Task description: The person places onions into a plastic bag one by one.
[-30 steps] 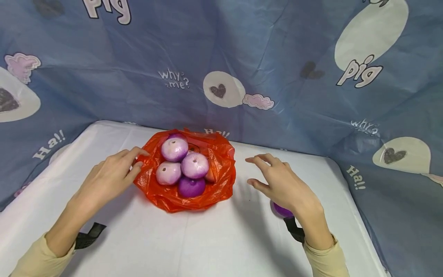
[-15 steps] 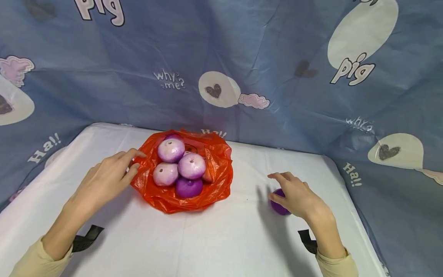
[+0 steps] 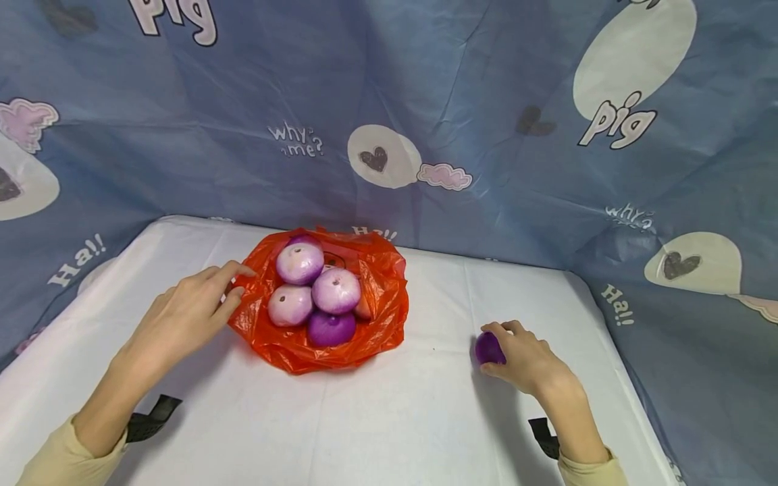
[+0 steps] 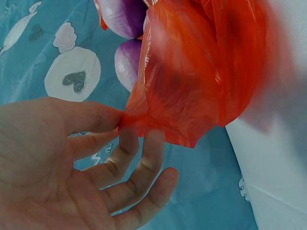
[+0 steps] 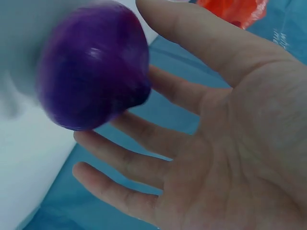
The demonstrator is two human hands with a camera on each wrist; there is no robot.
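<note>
My left hand (image 3: 191, 307) pinches the left edge of a crumpled red plastic bag (image 3: 389, 324) between thumb and fingers; the left wrist view shows the bag's thin film (image 4: 182, 105) at the fingertips. Several purple onions (image 3: 336, 291) lie in the mouth of the bag, some turned with their pale ends up. Over on the right, my right hand (image 3: 529, 358) has its thumb and fingers around a single dark purple onion (image 3: 488, 348) on the table. In the right wrist view that onion (image 5: 93, 67) sits between thumb and fingertips, away from the palm.
A white cloth covers the table (image 3: 389, 432). Behind it hangs a blue printed sheet (image 3: 486, 81), which also continues down past the left and right table edges. Black straps (image 3: 545, 437) hang beneath both wrists.
My right hand has moved right and down onto the lone onion, its fingers coming around it. My left hand stays at the bag's edge. The head view has shifted slightly.
</note>
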